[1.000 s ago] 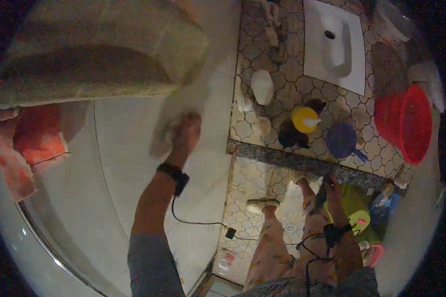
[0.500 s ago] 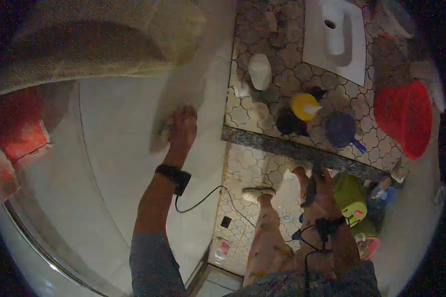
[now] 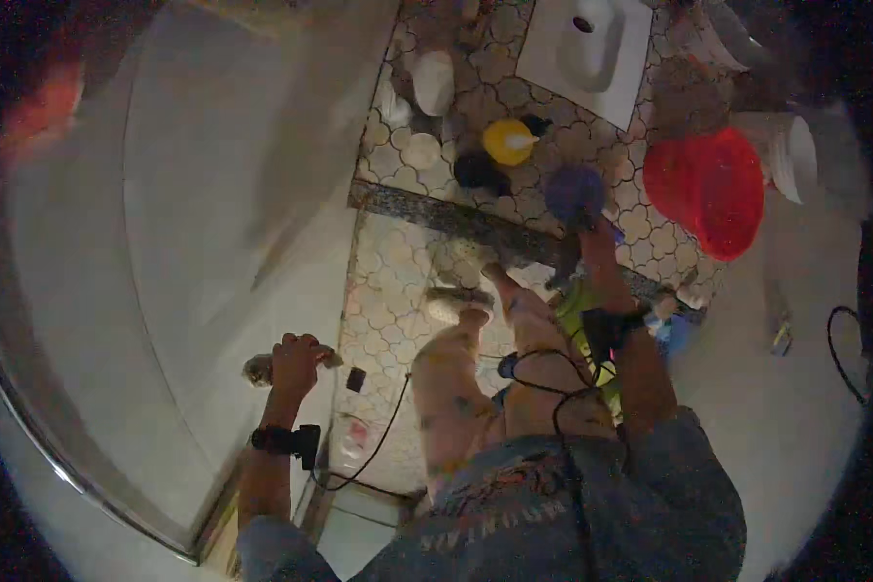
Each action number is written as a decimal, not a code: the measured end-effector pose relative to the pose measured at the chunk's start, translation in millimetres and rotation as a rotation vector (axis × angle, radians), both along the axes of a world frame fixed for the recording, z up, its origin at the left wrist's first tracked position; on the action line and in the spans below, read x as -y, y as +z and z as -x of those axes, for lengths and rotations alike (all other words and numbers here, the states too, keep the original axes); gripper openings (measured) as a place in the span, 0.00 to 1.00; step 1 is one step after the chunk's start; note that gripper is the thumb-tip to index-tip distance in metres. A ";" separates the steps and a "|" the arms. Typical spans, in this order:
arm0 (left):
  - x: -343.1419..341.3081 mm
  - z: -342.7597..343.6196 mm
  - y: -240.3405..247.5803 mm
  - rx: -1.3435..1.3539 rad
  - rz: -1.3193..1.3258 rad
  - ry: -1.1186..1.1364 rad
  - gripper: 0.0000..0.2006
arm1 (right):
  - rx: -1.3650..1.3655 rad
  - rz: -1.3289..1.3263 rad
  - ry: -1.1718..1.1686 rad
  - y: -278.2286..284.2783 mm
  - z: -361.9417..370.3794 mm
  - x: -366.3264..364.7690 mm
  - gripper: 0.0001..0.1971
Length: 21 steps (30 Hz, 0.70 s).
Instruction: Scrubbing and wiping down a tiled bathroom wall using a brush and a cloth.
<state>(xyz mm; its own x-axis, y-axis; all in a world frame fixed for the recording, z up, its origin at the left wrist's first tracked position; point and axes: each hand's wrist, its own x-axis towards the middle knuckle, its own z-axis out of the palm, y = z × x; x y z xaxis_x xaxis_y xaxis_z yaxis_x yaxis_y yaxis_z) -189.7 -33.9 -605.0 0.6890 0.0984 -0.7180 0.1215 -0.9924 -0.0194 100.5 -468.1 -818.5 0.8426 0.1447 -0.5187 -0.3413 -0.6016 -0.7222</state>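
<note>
My left hand (image 3: 296, 367) is closed around a mottled brownish object (image 3: 259, 370), a crumpled cloth or pad by its look, sticking out on both sides of the fist. It is low against the pale wall panel (image 3: 204, 281). My right hand (image 3: 598, 254) reaches down over the dark stone sill to a blue dipper (image 3: 573, 190) standing on the tiles. Its fingers are dark and smeared beside the dipper's handle, so I cannot tell whether they grip it. Dark bands with cabled devices sit on both wrists.
Beyond the stone sill (image 3: 456, 219) are a yellow container (image 3: 507, 143), a white container (image 3: 434, 83), a red basin (image 3: 713, 189) and a squat toilet (image 3: 592, 60). A white bucket (image 3: 795, 155) stands at the right. Green items (image 3: 572, 312) lie beside my legs. Cables loop across my lap.
My view has shifted, so the floor things appear further left and up. My left hand has come down the wall towards me. My right hand has stretched out from beside my leg to the dipper.
</note>
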 end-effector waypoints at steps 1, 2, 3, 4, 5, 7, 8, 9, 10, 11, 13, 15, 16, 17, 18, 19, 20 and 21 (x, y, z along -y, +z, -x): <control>7.2 4.6 5.3 -0.014 -0.019 0.024 0.11 | 0.016 0.037 0.037 3.2 -3.0 -0.5 0.21; 23.9 16.4 13.8 0.010 0.050 0.093 0.12 | 0.133 0.023 0.027 9.7 -1.6 -1.7 0.20; 34.1 24.7 21.4 0.040 0.100 0.169 0.14 | 0.151 0.066 -0.002 17.6 -2.7 -7.7 0.20; 42.1 34.4 21.3 0.157 0.164 0.150 0.18 | 0.280 -0.009 0.034 27.8 1.9 -13.5 0.20; 42.2 41.2 20.9 0.154 0.166 0.178 0.18 | 0.257 -0.268 -0.004 37.5 2.1 -25.1 0.19; 44.1 63.9 13.4 0.249 0.210 0.274 0.21 | 0.240 -0.523 -0.018 58.7 10.2 -50.6 0.18; 41.6 77.2 10.0 0.067 0.221 0.300 0.22 | 0.183 -0.393 -0.027 68.3 17.6 -62.5 0.18; 44.8 95.6 9.1 0.120 0.231 0.332 0.22 | 0.114 -0.258 -0.035 76.9 20.8 -78.4 0.19; 47.5 120.2 6.6 0.229 0.216 0.398 0.22 | 0.117 -0.248 -0.002 84.7 27.4 -90.2 0.19; 51.0 140.7 7.1 0.365 0.198 0.433 0.22 | 0.116 -0.123 0.077 91.4 32.6 -103.6 0.19; 51.3 177.4 1.8 0.281 0.249 0.483 0.22 | 0.134 -0.004 0.170 104.9 44.2 -123.3 0.20; 67.4 213.7 1.5 0.468 0.264 0.588 0.22 | 0.121 -0.158 0.082 119.4 54.7 -137.3 0.19; 81.8 224.8 4.0 0.519 0.276 0.681 0.22 | 0.138 -0.160 0.097 126.4 58.0 -144.0 0.19; 95.1 237.9 1.8 0.551 0.281 0.705 0.22 | 0.271 -0.132 0.187 136.7 64.1 -146.7 0.19; 100.0 242.9 -3.7 0.543 0.268 0.726 0.22 | 0.379 -0.042 0.211 144.9 66.9 -151.9 0.19; 105.6 248.3 -7.1 0.447 0.269 0.737 0.22 | 0.412 -0.091 0.293 156.9 72.0 -154.1 0.19; 109.2 254.9 -9.0 0.518 0.244 0.748 0.21 | 0.356 -0.118 0.279 166.0 74.2 -158.5 0.19; 113.2 257.5 -12.9 0.564 0.251 0.787 0.21 | 0.340 -0.206 0.315 178.2 78.2 -161.5 0.19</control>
<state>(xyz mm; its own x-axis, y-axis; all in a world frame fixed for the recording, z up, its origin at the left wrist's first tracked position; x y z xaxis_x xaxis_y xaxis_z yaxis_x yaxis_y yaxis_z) -447.2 -147.1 -617.9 0.7392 0.5635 -0.3688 0.6727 -0.5926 0.4431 22.3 -306.6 -640.3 0.8579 0.4894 -0.1566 0.1089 -0.4711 -0.8753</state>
